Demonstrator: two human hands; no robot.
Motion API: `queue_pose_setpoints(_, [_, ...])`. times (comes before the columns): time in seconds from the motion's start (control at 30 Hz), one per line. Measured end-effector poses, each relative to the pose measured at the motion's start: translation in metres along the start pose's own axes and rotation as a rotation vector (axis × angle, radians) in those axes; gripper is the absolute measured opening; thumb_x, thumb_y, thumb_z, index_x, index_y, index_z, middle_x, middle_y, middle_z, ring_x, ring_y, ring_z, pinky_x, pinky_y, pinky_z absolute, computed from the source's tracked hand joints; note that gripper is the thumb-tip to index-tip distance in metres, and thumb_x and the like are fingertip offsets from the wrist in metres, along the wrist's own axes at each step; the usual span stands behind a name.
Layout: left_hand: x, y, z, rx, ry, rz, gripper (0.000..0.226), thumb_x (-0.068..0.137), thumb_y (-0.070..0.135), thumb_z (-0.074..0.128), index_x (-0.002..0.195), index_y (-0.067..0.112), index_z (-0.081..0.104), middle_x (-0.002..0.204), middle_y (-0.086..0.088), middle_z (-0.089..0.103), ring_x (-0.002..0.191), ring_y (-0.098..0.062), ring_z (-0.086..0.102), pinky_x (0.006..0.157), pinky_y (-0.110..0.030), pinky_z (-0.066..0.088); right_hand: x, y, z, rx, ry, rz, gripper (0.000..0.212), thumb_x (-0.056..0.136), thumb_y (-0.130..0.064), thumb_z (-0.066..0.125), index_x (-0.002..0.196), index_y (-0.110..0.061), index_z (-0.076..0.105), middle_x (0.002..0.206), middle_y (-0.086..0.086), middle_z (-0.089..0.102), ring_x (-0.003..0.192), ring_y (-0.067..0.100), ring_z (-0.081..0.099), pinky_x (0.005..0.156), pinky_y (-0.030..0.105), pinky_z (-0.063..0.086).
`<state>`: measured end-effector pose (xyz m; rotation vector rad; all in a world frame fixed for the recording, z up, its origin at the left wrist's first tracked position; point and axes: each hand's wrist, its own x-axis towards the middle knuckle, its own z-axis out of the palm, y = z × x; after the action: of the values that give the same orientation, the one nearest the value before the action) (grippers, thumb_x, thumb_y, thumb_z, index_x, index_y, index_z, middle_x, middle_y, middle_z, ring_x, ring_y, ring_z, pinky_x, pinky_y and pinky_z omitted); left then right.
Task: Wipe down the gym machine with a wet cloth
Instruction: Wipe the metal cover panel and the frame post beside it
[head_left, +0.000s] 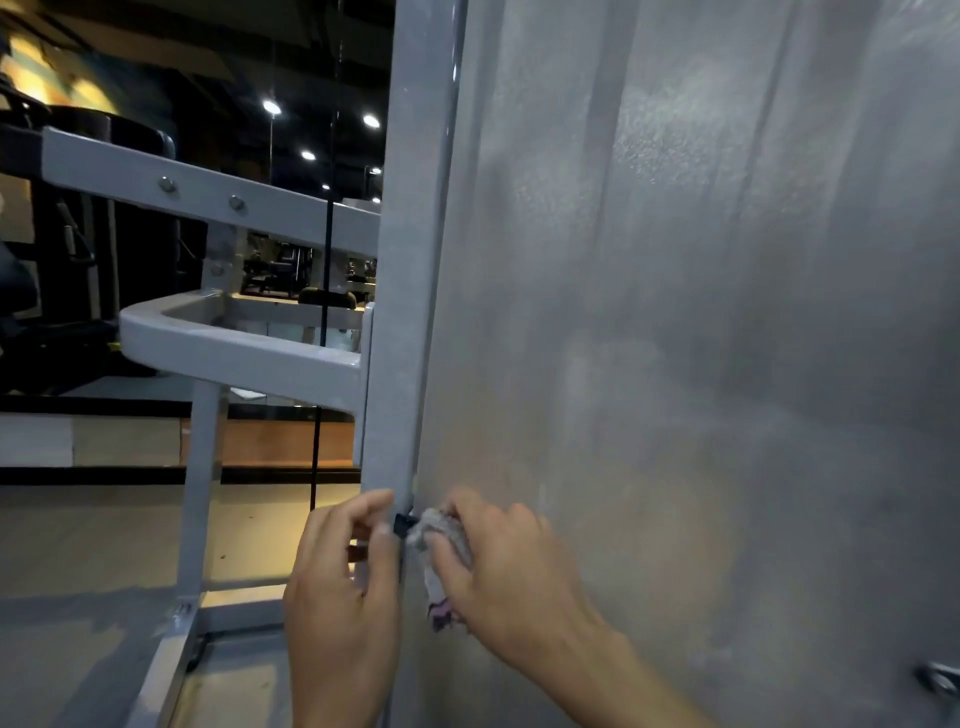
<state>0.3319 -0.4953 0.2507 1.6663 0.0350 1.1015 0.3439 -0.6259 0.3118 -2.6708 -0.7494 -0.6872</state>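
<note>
Seen from the head camera, a person works low on a grey gym machine (400, 312), whose upright post runs from top centre of the frame down to the bottom centre. The right hand (498, 566), lower centre, has its fingers curled tight around a crumpled grey cloth (441, 540), pressing it against the frosted panel (701, 338) just beside the post's edge. The left hand (337, 582), immediately left of it, grips the post with fingers bent around its near face, thumb toward a small dark clip (402, 525) between the two hands. Pale crossbars (218, 197) branch off at left centre, with ceiling lights (271, 107) glowing in the dark upper left.
</note>
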Motion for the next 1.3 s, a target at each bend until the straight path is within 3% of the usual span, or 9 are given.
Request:
queue_pose_setpoints(0.13, [-0.003,0.018,0.011,-0.037,-0.078,0.132,0.014,0.093,0.024,0.067,0.094,0.038,0.072,0.088,0.016,0.067,0.082,-0.006,0.065,0.068,-0.014,0.048,-0.005,0.016,-0.013,0.176,0.310,0.052,0.039,0.085,-0.064,0.032,0.097,-0.031,0.048,0.076,-0.002,0.068,0.076,0.025,0.065,0.062,0.038,0.045])
queue_pose_setpoints(0.27, [-0.009,0.037,0.026,-0.037,-0.232,0.217,0.011,0.097,0.036,0.063,0.103,0.040,0.071,0.095,0.017,0.065,0.083,-0.003,0.065,0.071,-0.006,0.043,-0.015,0.024,-0.020,0.424,0.360,0.105,0.029,0.087,-0.063,0.043,0.096,-0.036,0.047,0.067,-0.009,0.067,0.062,0.012,0.065,0.064,0.038,0.054])
queue_pose_setpoints(0.47, [-0.015,0.054,0.031,-0.159,-0.335,0.072,0.035,0.080,0.067,0.062,0.108,0.047,0.066,0.092,0.009,0.069,0.079,-0.014,0.067,0.072,-0.040,0.058,-0.041,0.033,-0.033,0.801,0.274,0.071,0.020,0.101,-0.047,0.047,0.109,-0.041,0.064,0.081,-0.008,0.074,0.073,0.008,0.071,0.073,0.030,0.058])
queue_pose_setpoints(0.6, [-0.015,0.078,0.034,-0.250,-0.314,-0.040,0.027,0.086,0.043,0.080,0.108,0.031,0.072,0.088,0.008,0.076,0.081,-0.012,0.072,0.065,-0.024,0.056,-0.053,0.036,-0.042,0.966,0.250,0.065,0.041,0.095,-0.057,0.040,0.116,-0.042,0.072,0.086,-0.017,0.072,0.079,0.001,0.068,0.073,0.011,0.046])
queue_pose_setpoints(0.77, [0.018,0.101,0.024,0.000,-0.306,0.186,0.006,0.094,0.033,0.075,0.099,0.031,0.074,0.082,0.011,0.075,0.075,-0.010,0.070,0.065,-0.031,0.055,-0.064,0.059,-0.044,1.079,0.238,0.079,0.058,0.086,-0.081,0.034,0.132,-0.056,0.058,0.093,-0.003,0.070,0.081,0.016,0.063,0.075,0.025,0.045])
queue_pose_setpoints(0.87, [0.052,0.116,0.020,0.048,-0.241,0.204,0.006,0.094,0.030,0.073,0.099,0.032,0.074,0.085,0.016,0.076,0.080,-0.002,0.071,0.069,-0.027,0.056,-0.078,0.076,-0.041,1.218,0.311,0.214,0.090,0.066,-0.098,0.047,0.129,-0.037,0.066,0.091,0.005,0.074,0.070,0.016,0.066,0.061,0.028,0.048])
queue_pose_setpoints(0.93, [0.069,0.124,0.022,0.090,-0.221,0.236,0.006,0.094,0.030,0.073,0.100,0.032,0.073,0.086,0.013,0.076,0.081,-0.001,0.071,0.071,-0.029,0.059,-0.085,0.089,-0.034,1.305,0.302,0.348,0.099,0.055,-0.090,0.060,0.128,-0.022,0.065,0.080,0.005,0.074,0.057,0.014,0.064,0.047,0.022,0.044])
queue_pose_setpoints(1.13, [0.084,0.121,0.039,0.031,-0.227,0.169,0.011,0.088,0.027,0.080,0.096,0.026,0.072,0.087,0.010,0.077,0.083,-0.007,0.074,0.075,-0.035,0.063,-0.106,0.103,-0.039,1.429,0.403,0.292,0.108,0.048,-0.098,0.063,0.117,-0.014,0.068,0.080,0.012,0.072,0.055,0.020,0.062,0.046,0.023,0.041])
queue_pose_setpoints(1.3, [0.086,0.116,0.046,0.055,-0.119,0.169,0.013,0.085,0.031,0.083,0.091,0.027,0.073,0.075,0.010,0.071,0.069,-0.007,0.062,0.066,-0.031,0.055,-0.128,0.113,-0.042,1.351,0.393,0.289,0.088,0.055,-0.101,0.052,0.109,-0.035,0.077,0.085,0.013,0.073,0.059,0.026,0.065,0.051,0.028,0.046])
